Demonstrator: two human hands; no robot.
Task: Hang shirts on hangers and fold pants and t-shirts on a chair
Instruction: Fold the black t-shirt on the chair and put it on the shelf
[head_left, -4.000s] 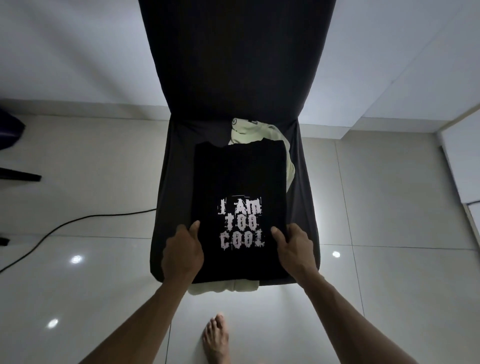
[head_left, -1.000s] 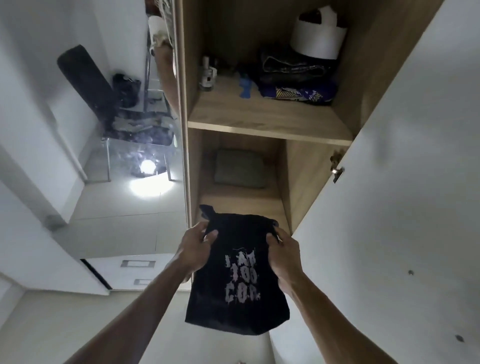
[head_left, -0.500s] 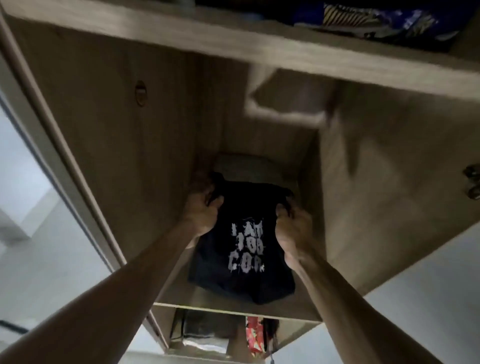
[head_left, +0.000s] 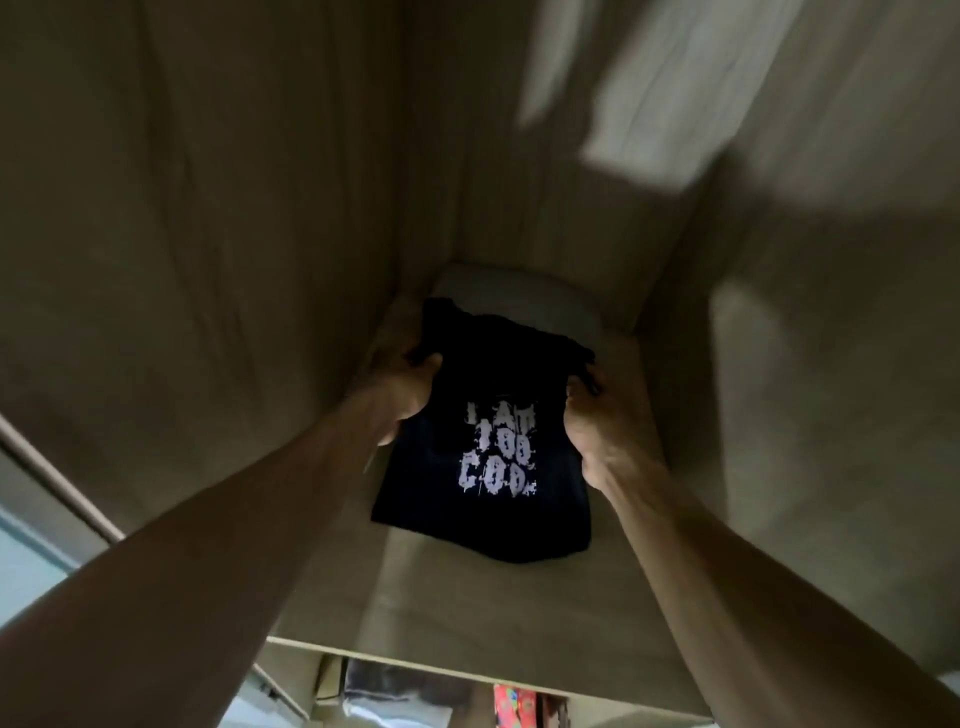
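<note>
Left hand (head_left: 402, 387) gripped left edge of folded black t-shirt (head_left: 488, 457), right hand (head_left: 602, 431) gripped right edge. T-shirt lay on wooden shelf (head_left: 493, 613) inside cupboard, print up. Grey folded item (head_left: 519, 296) sat at far end, partly under t-shirt. View blurred.

Wardrobe compartment, light wood-grain panels: left side wall (head_left: 197, 218), back panel (head_left: 519, 156), right side wall (head_left: 831, 364), shelf board (head_left: 467, 597) with pale front edge. Dim interior; blurred pale patch of light upper right (head_left: 639, 104). Lower compartment below the shelf, contents indistinct, one red patterned item (head_left: 511, 712)
</note>
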